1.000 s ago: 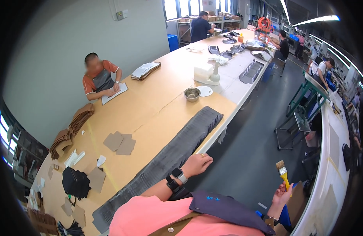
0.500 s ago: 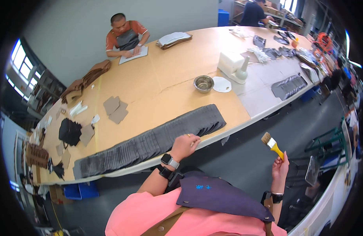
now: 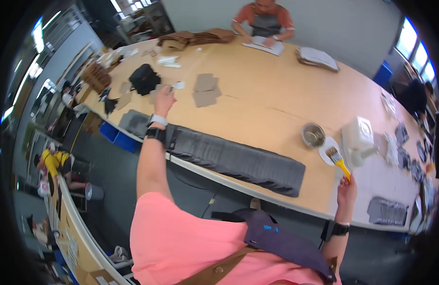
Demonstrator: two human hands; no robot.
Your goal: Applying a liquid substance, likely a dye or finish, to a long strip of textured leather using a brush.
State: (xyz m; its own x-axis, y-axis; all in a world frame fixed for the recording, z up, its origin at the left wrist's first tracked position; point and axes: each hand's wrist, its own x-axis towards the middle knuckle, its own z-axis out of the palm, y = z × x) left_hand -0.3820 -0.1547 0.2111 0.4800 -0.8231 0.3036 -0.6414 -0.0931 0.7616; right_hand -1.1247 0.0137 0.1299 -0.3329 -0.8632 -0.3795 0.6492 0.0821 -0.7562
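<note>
My right hand [image 3: 347, 192] is closed round the yellow handle of a flat paintbrush [image 3: 342, 164], bristles up. In the picture the brush overlaps a white round lid [image 3: 328, 148] beside a metal bowl [image 3: 314, 136]. My left hand [image 3: 164, 101] reaches over the table, past the left part of a long row of overlapping dark grey pieces [image 3: 238, 159]. Its fingers look loosely bent and apart, with nothing visible in them. A brown flat piece [image 3: 155, 91] lies by the fingertips, partly hidden by them. Close by are a black bundle [image 3: 144, 79] and more brown pieces [image 3: 206, 90].
A white container with a nozzle [image 3: 359, 135] stands right of the bowl. Across the table, a person [image 3: 264, 23] works at a white sheet [image 3: 263, 45]; a stack of sheets [image 3: 317, 59] lies nearby. Blue bins [image 3: 117, 137] sit below the table's left end. Another bench [image 3: 81, 228] runs at lower left.
The view has swung left. My left hand has moved from beside the row's right half to its left end, with the arm stretched out. The paintbrush stays in my right hand.
</note>
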